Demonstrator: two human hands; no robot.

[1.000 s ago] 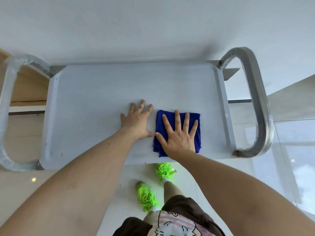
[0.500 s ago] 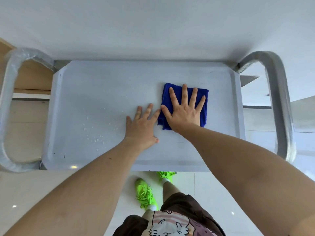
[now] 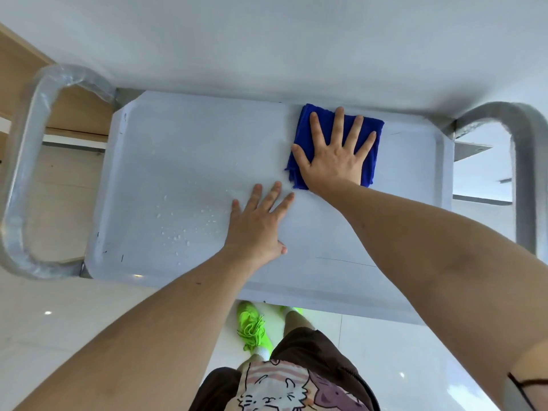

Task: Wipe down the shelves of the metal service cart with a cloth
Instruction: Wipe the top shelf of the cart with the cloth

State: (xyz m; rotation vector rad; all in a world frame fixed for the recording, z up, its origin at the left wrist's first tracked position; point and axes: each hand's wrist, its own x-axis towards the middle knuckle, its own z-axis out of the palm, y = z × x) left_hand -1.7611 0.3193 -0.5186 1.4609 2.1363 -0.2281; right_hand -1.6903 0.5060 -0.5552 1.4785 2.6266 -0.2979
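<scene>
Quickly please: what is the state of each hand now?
Left hand: open, flat on the grey metal cart shelf.
Right hand: open, pressing the folded blue cloth.

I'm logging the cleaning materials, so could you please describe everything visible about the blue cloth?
The blue cloth is deep blue, soft-looking fabric folded into a rough rectangle with a frayed near-left corner. It lies flat on the cart's top shelf, near the far edge towards the right. The right hand presses on it, fingers spread and straight. The left hand lies apart from it.
</scene>
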